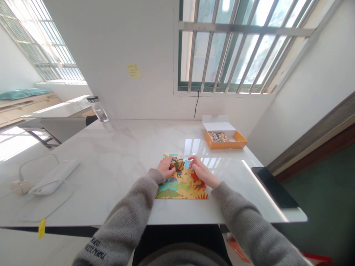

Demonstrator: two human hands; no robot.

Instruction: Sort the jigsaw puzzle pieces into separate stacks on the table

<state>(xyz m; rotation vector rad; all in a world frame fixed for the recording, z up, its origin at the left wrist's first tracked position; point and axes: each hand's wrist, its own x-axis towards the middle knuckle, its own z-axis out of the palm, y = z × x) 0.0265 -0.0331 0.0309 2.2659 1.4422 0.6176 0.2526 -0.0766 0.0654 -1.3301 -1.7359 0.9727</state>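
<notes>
Yellow-and-turquoise cardboard jigsaw pieces [177, 190] were apparently being joined; the left hand [166, 168] gripped a patterned stack [179, 165], the right hand [201, 171] curled, hold unclear; the next move likely needed alignment.

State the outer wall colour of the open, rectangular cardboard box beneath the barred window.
The box's outer walls are orange, showing best in the head view.

Puzzle [181, 187]: partly hidden under the left hand [166, 168] and right hand [200, 170]. Sticky note [134, 71], beyond the left hand: writing is too small to read. Pieces [219, 137], beyond the right hand: designs are indistinct.
</notes>
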